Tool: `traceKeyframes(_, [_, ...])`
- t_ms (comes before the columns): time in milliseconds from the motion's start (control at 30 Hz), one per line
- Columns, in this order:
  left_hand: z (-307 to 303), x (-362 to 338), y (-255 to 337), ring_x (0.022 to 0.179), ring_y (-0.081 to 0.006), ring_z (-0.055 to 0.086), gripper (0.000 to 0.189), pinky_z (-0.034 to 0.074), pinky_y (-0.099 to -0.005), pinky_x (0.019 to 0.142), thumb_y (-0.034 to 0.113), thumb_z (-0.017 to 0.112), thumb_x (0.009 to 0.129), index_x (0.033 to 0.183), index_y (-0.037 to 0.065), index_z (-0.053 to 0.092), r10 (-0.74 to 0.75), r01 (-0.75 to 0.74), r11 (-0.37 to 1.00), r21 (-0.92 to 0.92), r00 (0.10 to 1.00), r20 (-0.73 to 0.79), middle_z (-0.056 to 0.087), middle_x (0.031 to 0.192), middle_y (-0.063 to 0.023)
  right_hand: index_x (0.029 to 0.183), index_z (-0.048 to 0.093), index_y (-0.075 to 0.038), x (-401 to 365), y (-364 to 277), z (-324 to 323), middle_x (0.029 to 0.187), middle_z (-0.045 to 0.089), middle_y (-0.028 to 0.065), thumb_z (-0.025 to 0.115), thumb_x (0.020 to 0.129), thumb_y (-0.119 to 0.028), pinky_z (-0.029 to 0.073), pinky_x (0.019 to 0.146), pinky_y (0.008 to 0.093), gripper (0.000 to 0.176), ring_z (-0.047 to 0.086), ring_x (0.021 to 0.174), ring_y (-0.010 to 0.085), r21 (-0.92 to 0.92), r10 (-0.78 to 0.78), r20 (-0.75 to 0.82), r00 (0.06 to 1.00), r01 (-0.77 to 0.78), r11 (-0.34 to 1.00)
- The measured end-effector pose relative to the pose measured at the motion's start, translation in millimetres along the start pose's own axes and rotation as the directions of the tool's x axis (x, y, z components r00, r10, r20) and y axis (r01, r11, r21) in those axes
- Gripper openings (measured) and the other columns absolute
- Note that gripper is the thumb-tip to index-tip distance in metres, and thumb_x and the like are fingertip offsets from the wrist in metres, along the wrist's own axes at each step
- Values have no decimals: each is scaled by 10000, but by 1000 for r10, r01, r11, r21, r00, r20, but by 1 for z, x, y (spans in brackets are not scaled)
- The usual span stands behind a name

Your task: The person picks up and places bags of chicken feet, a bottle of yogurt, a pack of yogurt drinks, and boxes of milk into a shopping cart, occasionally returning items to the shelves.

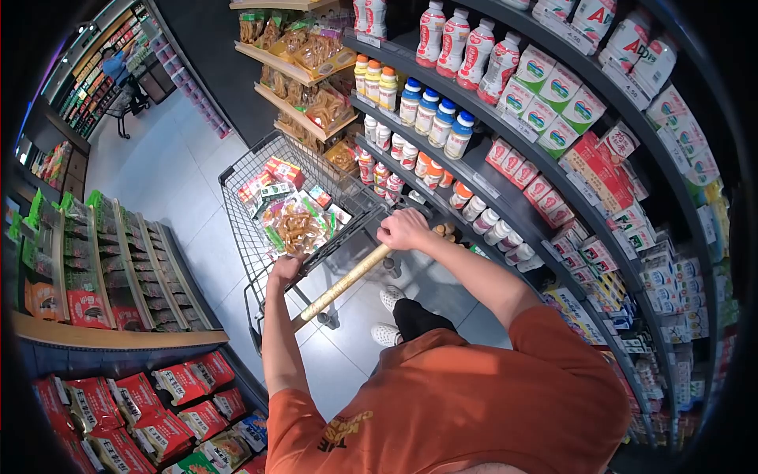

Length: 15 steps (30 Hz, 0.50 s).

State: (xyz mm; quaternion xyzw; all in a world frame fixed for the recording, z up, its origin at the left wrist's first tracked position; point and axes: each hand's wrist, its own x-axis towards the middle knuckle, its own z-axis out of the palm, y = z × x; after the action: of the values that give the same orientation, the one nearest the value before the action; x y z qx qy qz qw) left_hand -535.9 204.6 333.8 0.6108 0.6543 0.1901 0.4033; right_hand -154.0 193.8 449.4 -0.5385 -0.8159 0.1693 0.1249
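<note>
My right hand is closed round the right end of the gold cart handle. Reaching past that handle, my left hand is at the rear of the wire shopping cart. Its fingers are closed at the lower edge of a clear bag of brown snack food with green edges; the fingertips are partly hidden. The bag lies over other goods in the basket. Beyond it are a red and yellow package and a few small boxes, among them a dark green and white box.
Curved dairy shelves of bottles and cartons run close along the right. Wooden shelves with bagged brown food stand ahead. At the left is a low display of packaged food. A tiled aisle leads to a distant person beside another cart.
</note>
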Motion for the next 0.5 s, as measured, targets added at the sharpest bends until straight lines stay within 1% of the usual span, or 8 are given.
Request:
traceKeyframes(67, [1,-3,7,742,-204,638,529,505,-342,690,412,659,852,1101,-53,696,1,-1,1000,-2,1000,-6,726,902,-145,676,725,-89,-2,1,1,654,658,181,591,798,-356,535,708,475,322,662,680,381,2,0,-7,1000,0,1000])
traceKeyframes(133, [0,-7,12,760,-205,644,517,508,-342,706,400,661,855,1102,-53,696,-36,36,999,-15,999,2,729,911,-143,677,725,-86,-2,2,3,649,657,181,589,799,-353,535,704,476,324,662,676,382,6,4,-14,1000,-4,1000])
traceKeyframes(233, [-2,-15,25,777,-207,648,486,511,-344,718,367,662,866,1102,-57,694,-48,49,998,-33,999,12,731,917,-142,597,665,-73,-4,3,5,590,614,189,578,793,-328,507,642,501,333,624,607,402,36,-38,-81,996,41,999])
traceKeyframes(333, [-3,-22,34,751,-197,644,444,513,-340,702,308,657,890,1113,-76,677,-4,5,997,-72,1000,15,726,906,-131,600,668,-73,-6,4,5,586,613,188,574,798,-328,507,630,499,336,623,602,401,36,-42,-69,997,44,998])
traceKeyframes(400, [4,-10,11,702,-178,636,426,514,-338,659,296,655,898,1097,-81,675,92,-95,994,-58,994,-52,720,878,-118,603,670,-68,-6,4,6,586,614,188,571,803,-329,507,619,497,342,622,598,401,36,-41,-69,997,43,998])
traceKeyframes(433, [4,-14,17,661,-154,620,396,502,-329,606,282,648,910,1074,-77,680,112,-117,989,-94,992,-60,709,869,-99,603,670,-68,-7,5,6,586,614,188,571,803,-330,506,616,496,344,622,597,400,37,-46,-75,996,49,998])
traceKeyframes(500, [-1,-22,31,678,-152,620,396,500,-323,609,276,648,914,1085,-79,678,-21,24,987,-160,999,25,706,878,-102,602,669,-66,-8,6,8,586,613,191,571,804,-332,506,614,496,348,621,593,399,30,-59,-86,995,62,998])
